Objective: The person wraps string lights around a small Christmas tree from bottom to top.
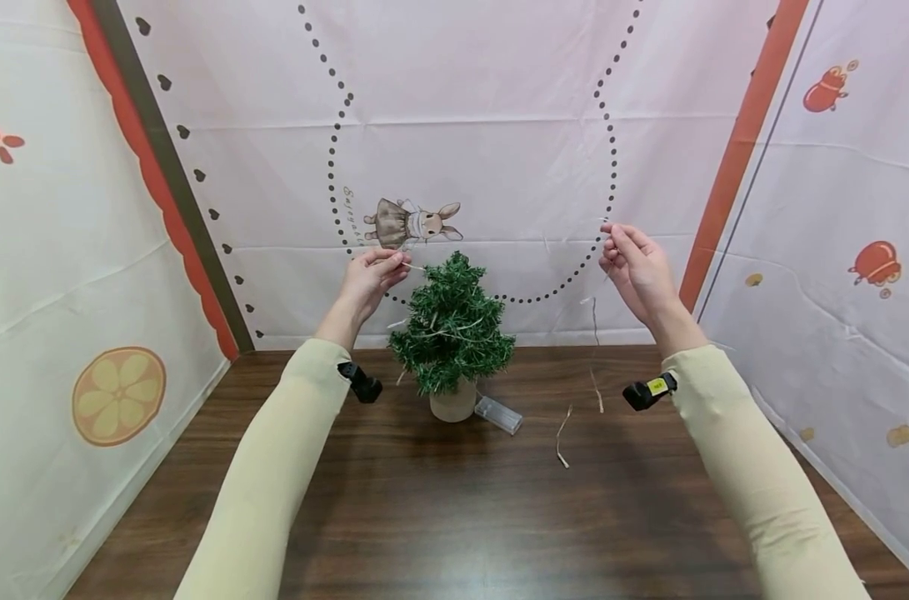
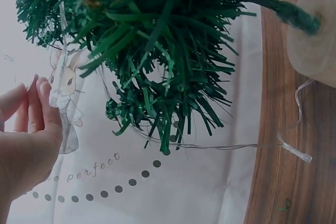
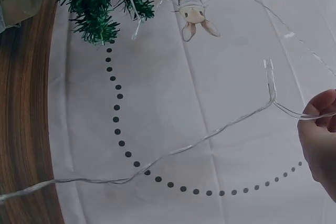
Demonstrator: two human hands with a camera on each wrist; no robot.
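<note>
A small green artificial Christmas tree [image 1: 454, 329] stands upright in a pale round base [image 1: 452, 403] on the brown table. Thin clear string lights [image 3: 218, 130] wrap partly round its branches. Beside the upper left of the tree, my left hand [image 1: 366, 282] pinches a length of the wire between thumb and fingertips. My right hand [image 1: 640, 271], raised well off to the right, pinches the same kind of wire, with a loose end trailing down toward the table. In the right wrist view one small bulb [image 3: 270, 74] stands up from the strand close to the fingers.
Right of the base lies a clear battery box [image 1: 499, 414]. Some slack wire [image 1: 562, 437] rests on the wooden table [image 1: 439, 525]. Printed cloth walls [image 1: 476, 158] enclose the back and both sides. Each wrist wears a black camera [image 1: 360, 383].
</note>
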